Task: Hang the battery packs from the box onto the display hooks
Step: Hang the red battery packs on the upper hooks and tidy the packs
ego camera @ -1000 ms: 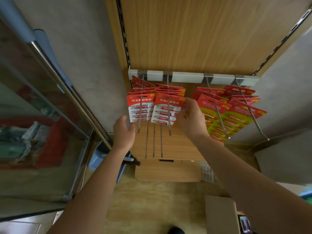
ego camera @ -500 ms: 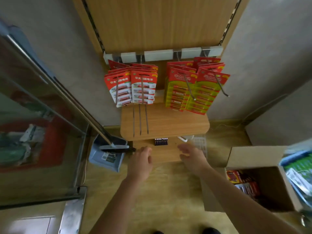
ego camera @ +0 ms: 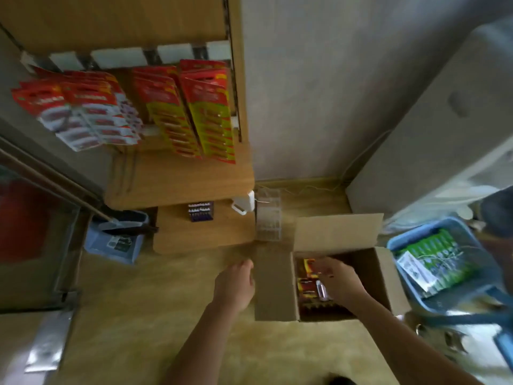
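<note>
1. Right hand [ego camera: 337,282], fingers relaxed and released, reaches over battery packs [ego camera: 307,287] inside the box [ego camera: 276,290], at 4 o'clock from the hung packs [ego camera: 206,112].
2. Left hand [ego camera: 234,284], loosely curled and released, hovers at the box's 9 o'clock.

Matt cardboard box [ego camera: 337,232], wood-grain shelf [ego camera: 180,184], blue plastic basket [ego camera: 444,300]

1. My left hand [ego camera: 234,284] is stretched forward, back up, fingers loosely curled and holding nothing.
2. My right hand [ego camera: 342,282] reaches forward and down, fingers pointing left; blur hides its grip.
3. My 2 forearms are bare.
</note>
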The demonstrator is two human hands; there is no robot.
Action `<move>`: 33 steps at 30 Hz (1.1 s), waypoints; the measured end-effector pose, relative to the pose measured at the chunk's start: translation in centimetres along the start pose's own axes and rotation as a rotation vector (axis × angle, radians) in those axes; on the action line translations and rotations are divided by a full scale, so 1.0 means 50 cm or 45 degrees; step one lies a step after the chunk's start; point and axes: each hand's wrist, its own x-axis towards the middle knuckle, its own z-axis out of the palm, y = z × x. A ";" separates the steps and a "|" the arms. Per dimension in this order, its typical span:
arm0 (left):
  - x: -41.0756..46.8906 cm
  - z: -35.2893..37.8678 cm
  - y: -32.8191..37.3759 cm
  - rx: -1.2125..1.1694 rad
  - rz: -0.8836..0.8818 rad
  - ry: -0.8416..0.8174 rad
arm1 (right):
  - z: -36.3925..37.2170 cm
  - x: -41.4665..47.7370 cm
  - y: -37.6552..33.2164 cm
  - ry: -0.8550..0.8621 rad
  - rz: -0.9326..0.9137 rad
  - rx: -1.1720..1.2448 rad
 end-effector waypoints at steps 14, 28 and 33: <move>-0.006 0.241 0.333 -0.137 0.001 -0.078 | -0.164 0.035 0.370 -0.028 0.055 -0.033; 0.306 0.584 0.289 -0.192 0.147 -0.103 | 0.068 0.338 0.624 -0.043 -0.047 0.015; 0.458 0.712 0.254 -0.123 0.210 -0.065 | 0.171 0.514 0.690 -0.011 -0.029 -0.127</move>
